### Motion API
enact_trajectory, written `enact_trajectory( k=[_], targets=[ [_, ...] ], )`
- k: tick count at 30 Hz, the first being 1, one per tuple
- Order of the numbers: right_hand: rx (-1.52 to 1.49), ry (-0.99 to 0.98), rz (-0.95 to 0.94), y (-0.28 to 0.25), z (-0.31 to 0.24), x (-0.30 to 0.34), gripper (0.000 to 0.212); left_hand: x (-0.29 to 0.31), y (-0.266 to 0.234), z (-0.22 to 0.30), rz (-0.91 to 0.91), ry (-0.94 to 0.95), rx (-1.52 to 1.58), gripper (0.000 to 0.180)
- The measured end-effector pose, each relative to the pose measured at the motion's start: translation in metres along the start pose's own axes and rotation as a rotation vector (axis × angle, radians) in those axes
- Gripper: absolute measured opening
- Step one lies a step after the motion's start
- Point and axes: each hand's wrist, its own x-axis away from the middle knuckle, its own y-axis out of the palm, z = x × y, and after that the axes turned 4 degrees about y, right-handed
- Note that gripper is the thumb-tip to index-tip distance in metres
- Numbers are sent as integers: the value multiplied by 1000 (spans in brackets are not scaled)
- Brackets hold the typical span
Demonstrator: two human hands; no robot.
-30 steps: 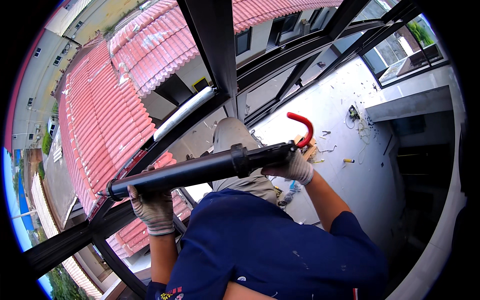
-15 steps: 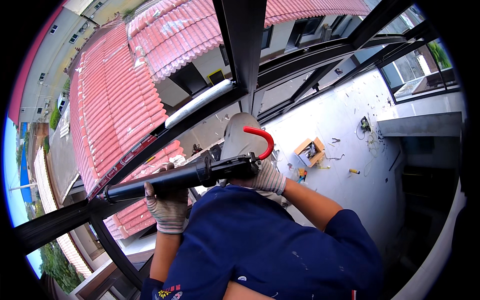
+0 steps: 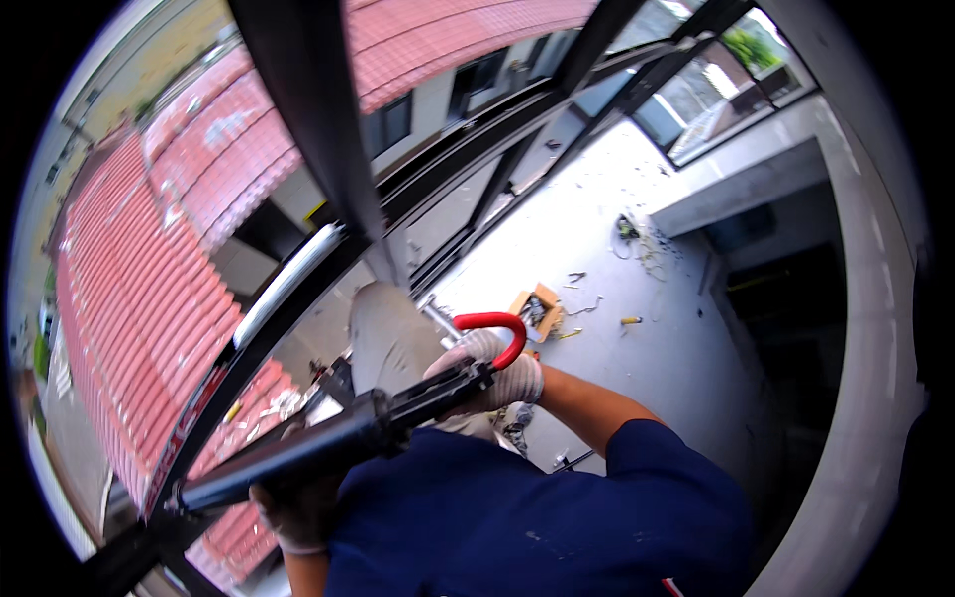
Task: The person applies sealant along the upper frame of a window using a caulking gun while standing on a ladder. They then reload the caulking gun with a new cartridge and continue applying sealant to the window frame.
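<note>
A black caulking gun [image 3: 298,453] with a red hooked rod end [image 3: 515,336] lies slantwise in front of my body. My left hand [image 3: 288,517], in a striped work glove, is closed around the barrel from below; the barrel hides part of its fingers. At the rear, my gloved right hand [image 3: 512,380] grips the handle, just under the red hook. The nozzle end is close to the dark metal window frame [image 3: 204,403] at lower left; contact cannot be made out. Along that frame rests a silver sausage-shaped pack [image 3: 288,284].
A thick dark post [image 3: 313,109] rises from the frame. On the pale floor are an open cardboard box [image 3: 547,298] of small parts, a yellow-ended cylinder [image 3: 632,320] and tangled cord [image 3: 629,231]. A dark opening [image 3: 796,318] lies right; red roofs [image 3: 149,308] show outside.
The whole view has shifted and turned, so the frame, floor and box sit farther left. The caulking gun appears lower and more steeply slanted; both hands keep their hold.
</note>
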Motion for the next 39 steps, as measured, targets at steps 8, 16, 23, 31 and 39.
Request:
enact_trajectory(
  k=[8,16,23,31,39],
  targets=[
    [1054,-235,137,-68,-30,42,30,-13,-23,15,-106,113,1,88],
    [713,126,319,-129,-41,105,35,-55,0,10,-237,29,25,88],
    [293,119,589,-137,-56,128,45,-68,17,0,-242,48,-112,95],
    [429,146,676,-136,-25,172,36,-69,32,6,-280,-130,-227,111],
    [997,-37,499,-135,-34,134,21,-61,32,9,-223,-279,87,125]
  ],
)
